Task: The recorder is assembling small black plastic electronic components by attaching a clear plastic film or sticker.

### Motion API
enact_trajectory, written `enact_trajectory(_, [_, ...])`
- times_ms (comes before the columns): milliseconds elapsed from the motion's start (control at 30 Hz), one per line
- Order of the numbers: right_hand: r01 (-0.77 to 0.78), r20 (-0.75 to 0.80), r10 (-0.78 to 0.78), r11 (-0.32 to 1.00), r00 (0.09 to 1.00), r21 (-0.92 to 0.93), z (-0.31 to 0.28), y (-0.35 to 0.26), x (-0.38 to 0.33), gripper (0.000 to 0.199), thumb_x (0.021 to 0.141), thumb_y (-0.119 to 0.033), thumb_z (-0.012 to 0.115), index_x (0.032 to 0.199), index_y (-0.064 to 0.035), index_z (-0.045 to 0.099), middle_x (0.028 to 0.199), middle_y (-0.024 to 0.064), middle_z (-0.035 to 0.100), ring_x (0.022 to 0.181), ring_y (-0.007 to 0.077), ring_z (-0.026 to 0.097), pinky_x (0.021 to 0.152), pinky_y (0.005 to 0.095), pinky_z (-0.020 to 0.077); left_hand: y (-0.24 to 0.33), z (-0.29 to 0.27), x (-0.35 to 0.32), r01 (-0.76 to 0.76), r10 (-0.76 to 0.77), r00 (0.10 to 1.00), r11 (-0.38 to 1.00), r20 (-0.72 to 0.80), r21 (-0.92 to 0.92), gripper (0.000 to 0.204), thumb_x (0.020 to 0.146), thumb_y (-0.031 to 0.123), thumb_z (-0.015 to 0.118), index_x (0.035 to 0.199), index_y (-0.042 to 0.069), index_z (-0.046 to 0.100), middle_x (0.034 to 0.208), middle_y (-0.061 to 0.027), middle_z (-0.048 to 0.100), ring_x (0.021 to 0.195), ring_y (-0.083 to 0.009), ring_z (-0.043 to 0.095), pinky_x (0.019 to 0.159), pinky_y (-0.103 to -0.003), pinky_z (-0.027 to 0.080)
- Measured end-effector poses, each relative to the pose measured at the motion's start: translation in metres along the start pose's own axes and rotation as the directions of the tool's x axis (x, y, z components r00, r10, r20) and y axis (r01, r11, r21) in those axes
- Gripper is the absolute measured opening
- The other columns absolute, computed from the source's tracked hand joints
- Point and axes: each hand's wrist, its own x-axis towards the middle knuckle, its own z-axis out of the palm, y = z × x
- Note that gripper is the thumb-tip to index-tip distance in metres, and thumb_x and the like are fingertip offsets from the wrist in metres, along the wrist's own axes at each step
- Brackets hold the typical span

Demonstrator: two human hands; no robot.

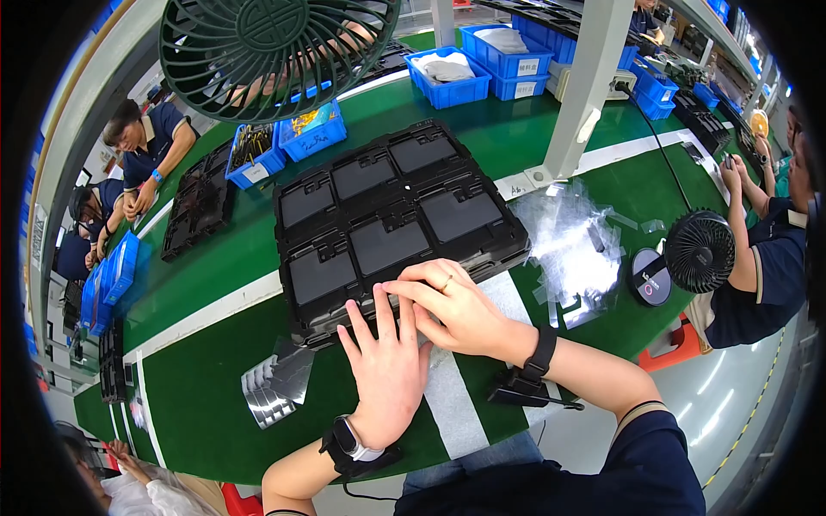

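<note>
A black plastic tray [348,225] lies on the green table in front of me, with several compartments that each hold a flat dark grey panel [389,247]. At its near edge my left hand [385,374] has its fingers stretched out and spread, the fingertips close to the tray's rim. From the right, my right hand [460,314] reaches over it, fingers bent and drawn together against the fingers of my left hand. Whatever lies between those right fingertips is too small or hidden to make out.
Clear film pieces [572,249] are scattered right of the tray; a silvery film sheet [280,383] lies left of my hand. A large fan [275,43] hangs above. A small black fan [699,245], a grey post [585,95] and blue bins [447,77] stand beyond. Co-workers sit on both sides.
</note>
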Motion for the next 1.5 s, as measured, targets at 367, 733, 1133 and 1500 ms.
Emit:
enact_trajectory(367, [0.011,0.033,-0.012,1.0,0.999,0.021,-0.0011,0.002,-0.0017,0.025,0.075,-0.007,0.057,0.1,-0.0055,0.059,0.101,0.0089,0.053,0.097,0.0269,0.051,0.086,0.0389,0.0393,-0.0003,-0.0008,-0.0003,-0.003,0.004,1.0,1.0,0.02,-0.003,0.073,0.073,0.03,0.069,0.133,0.002,0.037,0.137,-0.0206,0.032,0.124,-0.0489,0.031,0.094,-0.06,0.034])
enact_trajectory(733, [0.007,0.037,-0.006,1.0,0.999,-0.009,0.0003,0.0028,-0.0022,0.022,0.074,-0.006,0.06,0.095,-0.008,0.063,0.111,0.0093,0.053,0.098,0.0228,0.055,0.084,0.036,0.0409,-0.0001,-0.0016,0.0007,0.002,-0.002,1.0,1.0,0.029,-0.004,0.073,0.072,0.03,0.069,0.132,0.003,0.038,0.138,-0.0201,0.031,0.124,-0.0487,0.03,0.095,-0.059,0.034])
enact_trajectory(1133, [0.026,0.045,-0.026,1.0,0.999,0.004,-0.0003,0.0043,-0.0022,0.023,0.073,-0.005,0.06,0.095,-0.0079,0.063,0.1,0.0069,0.056,0.093,0.026,0.053,0.081,0.0374,0.041,-0.0001,0.0,-0.0002,0.0,0.0,1.0,1.0,0.022,-0.004,0.072,0.072,0.03,0.069,0.131,0.002,0.039,0.139,-0.02,0.031,0.124,-0.0487,0.03,0.095,-0.059,0.034])
enact_trajectory(1500, [-0.008,0.054,0.006,0.999,0.999,0.034,-0.0005,0.0021,-0.0017,0.02,0.074,-0.007,0.057,0.093,-0.0047,0.061,0.11,0.0119,0.051,0.098,0.0262,0.054,0.087,0.0385,0.0396,0.0001,-0.0015,0.0002,0.005,-0.005,1.0,1.0,0.031,0.01,0.074,0.073,0.032,0.068,0.133,0.003,0.037,0.139,-0.0195,0.031,0.125,-0.048,0.03,0.095,-0.059,0.034])
